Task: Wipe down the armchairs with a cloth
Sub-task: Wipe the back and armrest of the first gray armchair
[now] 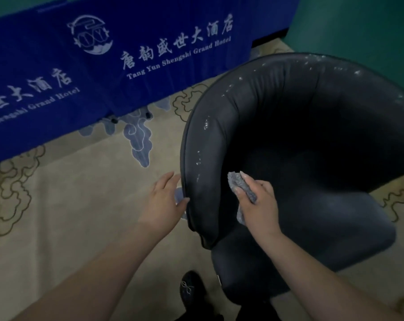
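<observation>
One armchair (pixel 289 158) stands on the carpet (pixel 80 205), white flakes along its rim. The right hand (pixel 259 205) clamps a small grey cloth (pixel 240 184) against the inner arm. The left hand (pixel 164 200), fingers straight, rests on the outer edge. The cloth looks soft and light; a bunched grip should suit it.

armchair (pixel 300 140) right side: we lose it past the picture's edge
cloth (pixel 241 185): partly hidden in our right hand (pixel 257 205)
shoe (pixel 190 290): too dark to tell
</observation>
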Motion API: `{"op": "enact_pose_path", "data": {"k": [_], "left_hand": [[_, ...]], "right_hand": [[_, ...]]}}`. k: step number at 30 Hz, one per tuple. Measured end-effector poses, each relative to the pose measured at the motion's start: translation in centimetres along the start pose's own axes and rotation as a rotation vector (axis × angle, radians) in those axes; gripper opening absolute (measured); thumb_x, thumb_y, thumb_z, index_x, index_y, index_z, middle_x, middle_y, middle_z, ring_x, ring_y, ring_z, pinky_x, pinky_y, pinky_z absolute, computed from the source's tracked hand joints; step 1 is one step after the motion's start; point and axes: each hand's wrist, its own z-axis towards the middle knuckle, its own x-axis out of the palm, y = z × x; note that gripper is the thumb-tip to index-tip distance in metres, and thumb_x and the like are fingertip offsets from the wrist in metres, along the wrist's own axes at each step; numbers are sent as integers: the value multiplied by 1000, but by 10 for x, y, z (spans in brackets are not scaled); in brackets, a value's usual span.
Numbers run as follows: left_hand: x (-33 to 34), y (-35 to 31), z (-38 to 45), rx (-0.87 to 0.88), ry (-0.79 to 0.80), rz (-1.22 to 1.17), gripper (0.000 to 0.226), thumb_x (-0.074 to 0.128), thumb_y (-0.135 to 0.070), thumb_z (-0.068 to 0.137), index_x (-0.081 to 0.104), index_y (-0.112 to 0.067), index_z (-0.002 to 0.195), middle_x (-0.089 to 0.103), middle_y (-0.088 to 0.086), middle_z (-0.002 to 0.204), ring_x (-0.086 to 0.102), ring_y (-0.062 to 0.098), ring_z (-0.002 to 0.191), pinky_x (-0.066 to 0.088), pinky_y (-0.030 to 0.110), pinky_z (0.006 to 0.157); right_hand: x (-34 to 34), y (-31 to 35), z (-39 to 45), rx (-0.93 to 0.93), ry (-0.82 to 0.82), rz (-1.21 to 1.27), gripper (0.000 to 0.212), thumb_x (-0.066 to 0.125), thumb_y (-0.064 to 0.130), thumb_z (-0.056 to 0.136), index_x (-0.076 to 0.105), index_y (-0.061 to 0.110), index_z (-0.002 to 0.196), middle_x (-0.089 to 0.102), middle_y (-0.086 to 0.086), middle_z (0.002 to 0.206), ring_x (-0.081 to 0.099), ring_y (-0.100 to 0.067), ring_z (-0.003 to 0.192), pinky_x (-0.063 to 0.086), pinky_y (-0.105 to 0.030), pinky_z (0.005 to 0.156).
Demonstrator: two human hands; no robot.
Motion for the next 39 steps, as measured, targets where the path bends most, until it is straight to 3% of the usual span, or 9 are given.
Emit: {"op": "enact_pose_path", "data": {"k": [10, 14, 16, 19, 23, 27, 31, 35, 39], "left_hand": [[-2, 22, 38, 52, 70, -19, 79, 66, -34, 88, 21, -21, 152, 22, -3, 158, 22, 15, 143, 18, 25, 113], [-4, 35, 68, 74, 159, -84, 83, 68, -32, 86, 19, -20, 152, 23, -3, 157, 41, 15, 132, 35, 29, 108], [-7, 37, 88, 72, 211, -131, 86, 70, -32, 85, 17, -20, 153, 26, -3, 155, 50, 11, 116, 45, 32, 99], [-13, 40, 120, 124, 319, -159, 87, 71, -35, 84, 16, -30, 152, 34, -8, 148, 54, 4, 103, 49, 30, 90], [-25, 40, 156, 228, 445, -233, 73, 68, -32, 86, 25, -44, 143, 45, -23, 136, 64, 6, 101, 52, 36, 92], [-30, 37, 190, 260, 514, -270, 72, 69, -27, 85, 27, -38, 143, 48, -20, 133, 65, 11, 101, 51, 40, 93], [-29, 34, 206, 308, 549, -203, 77, 73, -27, 82, 23, -30, 141, 54, -12, 120, 64, 16, 98, 51, 30, 78], [-25, 32, 211, 329, 588, -180, 80, 71, -24, 84, 17, -20, 142, 51, -7, 118, 64, 23, 97, 55, 41, 81], [-22, 37, 209, 327, 551, -250, 79, 72, -19, 83, 19, -21, 142, 57, -13, 107, 67, 15, 87, 58, 37, 77]], "right_hand": [[24, 1, 4, -25, -7, 15, 41, 64, 26, 89, 56, 35, 128, 45, 21, 107, 51, 10, 101, 35, 2, 86], [51, -8, -9, -41, -12, -11, 43, 64, 24, 89, 53, 40, 127, 39, 25, 108, 50, 8, 100, 36, 1, 84], [76, -13, -21, -36, -2, -38, 42, 65, 17, 89, 56, 28, 129, 37, 20, 107, 48, 10, 98, 36, 1, 82], [111, -12, -22, -87, -151, -147, 45, 66, 6, 86, 56, 8, 129, 37, 4, 104, 44, 8, 92, 34, 0, 87], [130, 10, 29, -90, -269, -186, 45, 65, 8, 88, 54, 10, 132, 39, -9, 105, 49, -15, 93, 44, -19, 89], [141, 21, 49, -9, -326, -220, 46, 62, 17, 91, 51, 18, 136, 41, -7, 106, 51, -16, 89, 47, -25, 82], [143, 14, -12, 49, -400, -320, 47, 57, 28, 91, 49, 24, 137, 43, -2, 103, 50, -13, 84, 47, -27, 76], [154, 16, -19, 64, -469, -408, 48, 59, 22, 87, 52, 15, 134, 46, -10, 99, 50, -17, 84, 45, -26, 78], [157, 28, 34, -32, -422, -396, 47, 62, 17, 90, 51, 13, 135, 44, -10, 102, 49, -16, 88, 46, -27, 82]]}}
